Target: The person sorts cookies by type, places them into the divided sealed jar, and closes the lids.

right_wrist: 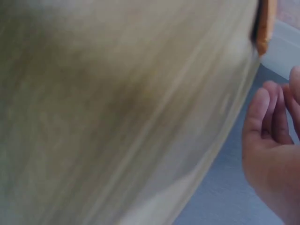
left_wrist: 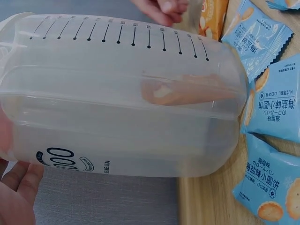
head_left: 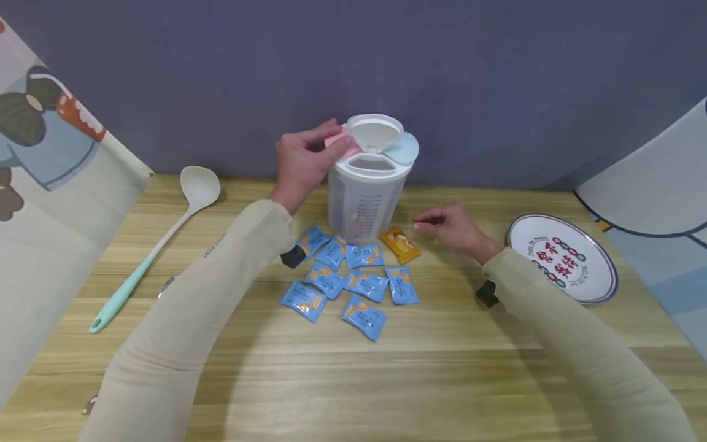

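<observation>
My left hand (head_left: 309, 156) grips the rim of a tall translucent storage container (head_left: 367, 202), its thumb over the pink cap (head_left: 345, 144). A white flip cap (head_left: 377, 132) stands raised above an opening, and a light blue cap (head_left: 403, 149) lies down beside it. Through the wall in the left wrist view shows an orange shape (left_wrist: 187, 89) low inside. My right hand (head_left: 453, 228) hovers to the right of the container with loosely bent fingers and nothing held. Nearest to it on the table is an orange snack packet (head_left: 400, 244), close by the container's base.
Several blue biscuit packets (head_left: 366, 285) are spread in front of the container. A ladle (head_left: 200, 186) with a mint handle lies at the left. At the right is a white plate (head_left: 599, 276) with red lettering. A dark blue-grey panel (head_left: 497, 92) rises behind the table.
</observation>
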The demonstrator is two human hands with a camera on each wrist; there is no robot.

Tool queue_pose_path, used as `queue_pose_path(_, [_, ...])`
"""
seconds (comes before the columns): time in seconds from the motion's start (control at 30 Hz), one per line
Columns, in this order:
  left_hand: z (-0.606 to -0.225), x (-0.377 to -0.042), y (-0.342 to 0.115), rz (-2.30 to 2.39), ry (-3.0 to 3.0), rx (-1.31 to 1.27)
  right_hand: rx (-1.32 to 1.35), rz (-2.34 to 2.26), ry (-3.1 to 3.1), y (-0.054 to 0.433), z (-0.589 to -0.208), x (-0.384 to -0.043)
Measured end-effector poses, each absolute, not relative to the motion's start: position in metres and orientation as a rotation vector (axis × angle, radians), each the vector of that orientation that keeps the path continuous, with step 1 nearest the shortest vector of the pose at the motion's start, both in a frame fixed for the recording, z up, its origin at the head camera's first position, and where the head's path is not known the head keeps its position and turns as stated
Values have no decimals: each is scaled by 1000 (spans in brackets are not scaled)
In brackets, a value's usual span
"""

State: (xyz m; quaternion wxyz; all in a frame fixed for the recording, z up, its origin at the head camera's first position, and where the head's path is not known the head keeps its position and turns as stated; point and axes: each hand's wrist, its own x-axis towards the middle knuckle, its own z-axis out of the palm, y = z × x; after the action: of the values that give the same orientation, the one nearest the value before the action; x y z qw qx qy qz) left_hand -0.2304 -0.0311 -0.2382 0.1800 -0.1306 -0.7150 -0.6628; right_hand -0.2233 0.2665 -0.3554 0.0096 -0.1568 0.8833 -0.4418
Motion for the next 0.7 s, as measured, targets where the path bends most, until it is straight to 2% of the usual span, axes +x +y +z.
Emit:
queue_pose_path(0.2, [-243,-235,-29,-1906,-1985,-370,-550,-1319,2569,267,-363,-226])
queue_pose_path(0.37, [-257,-253,-29,-1931,-1984,-370,-636,-1190,2544,264,-363,-228])
queue_pose_path(0.7, [-263,-261,-32,-1927,-2005,-387,-617,-1174,2473,255,-358,-229])
